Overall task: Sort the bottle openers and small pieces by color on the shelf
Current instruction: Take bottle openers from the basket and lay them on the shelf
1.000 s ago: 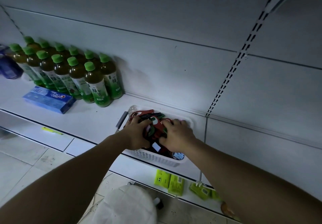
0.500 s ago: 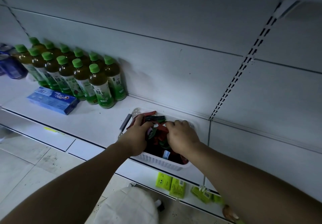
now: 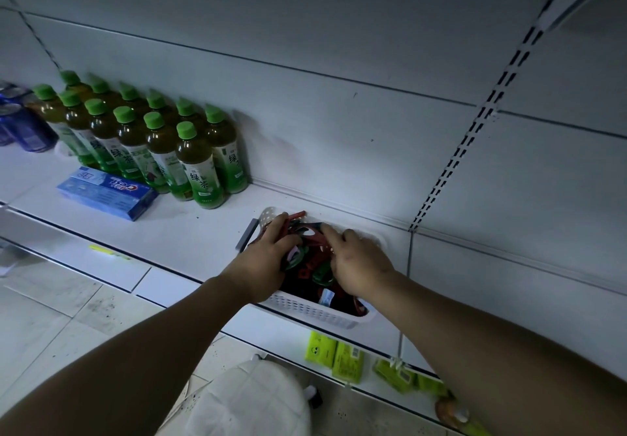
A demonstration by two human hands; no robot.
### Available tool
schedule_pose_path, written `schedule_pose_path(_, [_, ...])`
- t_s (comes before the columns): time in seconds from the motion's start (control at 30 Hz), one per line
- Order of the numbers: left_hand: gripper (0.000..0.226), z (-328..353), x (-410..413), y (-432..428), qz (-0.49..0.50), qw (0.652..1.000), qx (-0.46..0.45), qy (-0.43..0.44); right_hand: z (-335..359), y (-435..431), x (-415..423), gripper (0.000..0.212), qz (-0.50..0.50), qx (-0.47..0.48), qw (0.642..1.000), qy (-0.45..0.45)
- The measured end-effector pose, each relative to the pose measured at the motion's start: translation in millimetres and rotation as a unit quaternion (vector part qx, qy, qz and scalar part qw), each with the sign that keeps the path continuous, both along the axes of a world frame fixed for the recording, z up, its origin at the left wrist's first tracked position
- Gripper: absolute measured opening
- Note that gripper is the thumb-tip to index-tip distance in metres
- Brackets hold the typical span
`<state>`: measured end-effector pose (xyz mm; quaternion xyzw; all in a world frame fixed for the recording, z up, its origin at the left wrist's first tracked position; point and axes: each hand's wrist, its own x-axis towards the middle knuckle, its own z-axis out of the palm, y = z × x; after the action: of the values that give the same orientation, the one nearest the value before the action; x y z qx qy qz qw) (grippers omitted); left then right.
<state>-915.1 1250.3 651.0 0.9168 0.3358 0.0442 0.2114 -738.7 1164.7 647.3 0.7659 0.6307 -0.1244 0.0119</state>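
Note:
A white perforated basket (image 3: 315,311) sits on the white shelf (image 3: 176,228) against the back wall. It holds a heap of red and green bottle openers (image 3: 310,261) and small pieces. Both my hands are inside it. My left hand (image 3: 266,261) is at the left end, its fingers curled over a bunch of red openers (image 3: 296,215). My right hand (image 3: 359,262) is over the middle of the heap, with its index finger stretched onto a dark green opener (image 3: 307,230) and its other fingers curled. My right thumb is hidden.
Green-capped tea bottles (image 3: 196,161) stand in rows at the left, with a blue toothpaste box (image 3: 107,193) in front and blue cans (image 3: 20,123) at the far left. A grey strip (image 3: 247,235) lies by the basket. Yellow-green packets (image 3: 334,356) lie on the lower shelf.
Both hands have shifted deeper toward the back of the basket. My right index finger has stretched out onto the dark green opener, and my left fingers now cover the red openers at the rim.

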Motion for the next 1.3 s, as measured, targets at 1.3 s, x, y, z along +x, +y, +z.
schedule_pose_path(1.3, [0.049, 26, 9, 11, 0.122, 0.97, -0.089, -0.19, 24, 7, 13, 0.021, -0.077, 0.062, 0.994, 0.047])
